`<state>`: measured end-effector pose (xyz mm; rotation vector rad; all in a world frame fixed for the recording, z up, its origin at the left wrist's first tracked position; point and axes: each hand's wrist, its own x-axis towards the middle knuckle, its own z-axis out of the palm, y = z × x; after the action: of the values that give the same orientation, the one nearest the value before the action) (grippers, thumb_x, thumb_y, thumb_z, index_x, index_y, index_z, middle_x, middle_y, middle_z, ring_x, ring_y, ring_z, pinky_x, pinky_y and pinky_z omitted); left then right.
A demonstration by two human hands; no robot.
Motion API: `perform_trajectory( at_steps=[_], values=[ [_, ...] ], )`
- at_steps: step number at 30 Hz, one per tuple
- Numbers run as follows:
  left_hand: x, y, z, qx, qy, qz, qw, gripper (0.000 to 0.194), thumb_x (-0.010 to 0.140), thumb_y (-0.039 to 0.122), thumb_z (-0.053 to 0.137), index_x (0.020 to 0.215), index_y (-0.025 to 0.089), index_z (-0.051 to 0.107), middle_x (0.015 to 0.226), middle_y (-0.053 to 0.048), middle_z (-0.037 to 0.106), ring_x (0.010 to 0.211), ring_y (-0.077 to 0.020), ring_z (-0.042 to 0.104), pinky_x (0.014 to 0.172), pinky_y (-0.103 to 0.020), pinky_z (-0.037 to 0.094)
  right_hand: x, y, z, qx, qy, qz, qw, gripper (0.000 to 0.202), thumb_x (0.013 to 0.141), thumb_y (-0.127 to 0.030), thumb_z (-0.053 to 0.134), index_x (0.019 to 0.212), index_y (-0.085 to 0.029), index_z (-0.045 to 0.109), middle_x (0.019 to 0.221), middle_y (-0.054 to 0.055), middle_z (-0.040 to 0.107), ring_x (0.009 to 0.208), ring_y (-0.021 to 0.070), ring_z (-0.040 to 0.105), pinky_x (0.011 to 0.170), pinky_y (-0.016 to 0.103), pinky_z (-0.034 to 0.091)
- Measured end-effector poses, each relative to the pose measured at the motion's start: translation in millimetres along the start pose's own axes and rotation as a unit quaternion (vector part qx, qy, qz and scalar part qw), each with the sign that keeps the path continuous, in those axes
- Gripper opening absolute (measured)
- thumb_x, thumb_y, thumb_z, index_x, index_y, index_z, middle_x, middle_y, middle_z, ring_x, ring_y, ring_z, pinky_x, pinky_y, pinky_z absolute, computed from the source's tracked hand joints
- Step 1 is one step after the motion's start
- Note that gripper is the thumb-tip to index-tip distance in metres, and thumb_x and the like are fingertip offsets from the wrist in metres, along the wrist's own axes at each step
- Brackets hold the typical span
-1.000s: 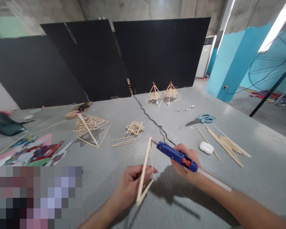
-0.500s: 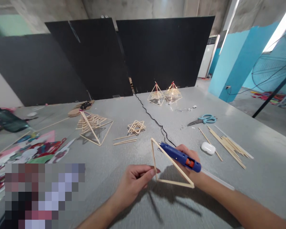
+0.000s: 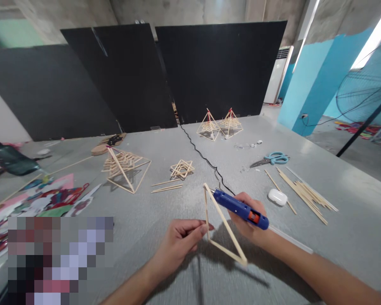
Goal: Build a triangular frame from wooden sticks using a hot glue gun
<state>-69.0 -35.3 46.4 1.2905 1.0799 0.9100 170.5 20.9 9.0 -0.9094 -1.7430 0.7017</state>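
Observation:
My left hand [image 3: 184,241] pinches one side of a triangle of thin wooden sticks [image 3: 226,220], held upright above the table. In my right hand [image 3: 250,212] is a blue glue gun [image 3: 239,207] with a clear glue stick [image 3: 290,239] coming out of its back. The gun's nozzle points left, close to the triangle's top corner; whether they touch I cannot tell. Beyond my hands lie a small star-shaped stick frame [image 3: 182,169] and several loose sticks [image 3: 167,186]. A larger stick pyramid with stacked rungs [image 3: 123,169] stands to the left.
Two finished-looking stick pyramids [image 3: 208,126] with red tips stand at the back. On the right are blue-handled scissors [image 3: 269,159], a white case [image 3: 277,197] and a pile of sticks [image 3: 305,195]. A black cord [image 3: 200,153] crosses the table. Colourful scraps [image 3: 57,199] cover the left.
The stick triangle has turned in my left hand, its lower right corner swinging left and toward me. The glue gun stays nearly in place. Lights on a back pyramid have gone dark.

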Motion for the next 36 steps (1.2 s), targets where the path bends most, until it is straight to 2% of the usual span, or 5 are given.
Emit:
perform_trajectory(
  at_steps=[7, 19, 24, 30, 36],
  values=[
    [-3.0, -5.0, -1.9, -0.033, -0.005, -0.013, 0.999, 0.075, 0.081, 0.084, 0.081, 0.092, 0.010, 0.086, 0.058, 0.006, 0.036, 0.053, -0.0070, 0.027, 0.051, -0.023, 0.016, 3.2, -6.9, -2.3, 0.012, 0.010, -0.001, 1.000, 0.006, 0.089, -0.031, 0.072, 0.089, -0.027, 0.067, 0.057, -0.006, 0.060, 0.046, 0.0140, 0.051, 0.047, 0.027, 0.042],
    [-7.4, -8.6, -5.5, -0.031, -0.050, -0.054, 0.997, 0.073, 0.081, 0.086, 0.079, 0.090, 0.013, 0.084, 0.046, 0.011, 0.025, 0.044, -0.0061, 0.019, 0.045, -0.022, 0.012, 4.8, 1.1, 3.9, -0.004, 0.047, 0.014, 0.999, 0.005, 0.087, -0.029, 0.071, 0.088, -0.029, 0.066, 0.059, -0.003, 0.061, 0.049, 0.0153, 0.055, 0.050, 0.031, 0.048],
    [-9.3, -3.2, -7.7, -0.015, -0.082, -0.038, 0.996, 0.071, 0.084, 0.084, 0.077, 0.088, 0.014, 0.084, 0.053, 0.006, 0.037, 0.049, -0.0072, 0.028, 0.048, -0.022, 0.017, 8.3, -10.1, 0.7, 0.008, 0.049, 0.007, 0.999, 0.005, 0.086, -0.030, 0.070, 0.086, -0.030, 0.065, 0.057, -0.004, 0.062, 0.047, 0.0147, 0.053, 0.048, 0.030, 0.044],
    [-11.2, -3.9, -7.2, -0.003, -0.038, -0.058, 0.998, 0.076, 0.077, 0.090, 0.078, 0.089, 0.015, 0.086, 0.059, 0.004, 0.041, 0.050, -0.0066, 0.030, 0.047, -0.022, 0.017, 6.3, -12.3, 0.1, 0.022, 0.046, -0.001, 0.999, 0.005, 0.084, -0.029, 0.069, 0.085, -0.032, 0.066, 0.056, -0.006, 0.064, 0.045, 0.0151, 0.053, 0.046, 0.031, 0.041],
    [-12.4, -7.1, -7.8, -0.005, -0.043, -0.046, 0.998, 0.074, 0.080, 0.088, 0.078, 0.091, 0.015, 0.087, 0.059, 0.004, 0.040, 0.049, -0.0062, 0.030, 0.046, -0.020, 0.015, 3.0, -7.2, 2.2, 0.001, 0.044, -0.014, 0.999, 0.010, 0.082, -0.026, 0.072, 0.088, -0.032, 0.068, 0.060, -0.005, 0.067, 0.048, 0.0157, 0.055, 0.050, 0.031, 0.042]
  ],
)
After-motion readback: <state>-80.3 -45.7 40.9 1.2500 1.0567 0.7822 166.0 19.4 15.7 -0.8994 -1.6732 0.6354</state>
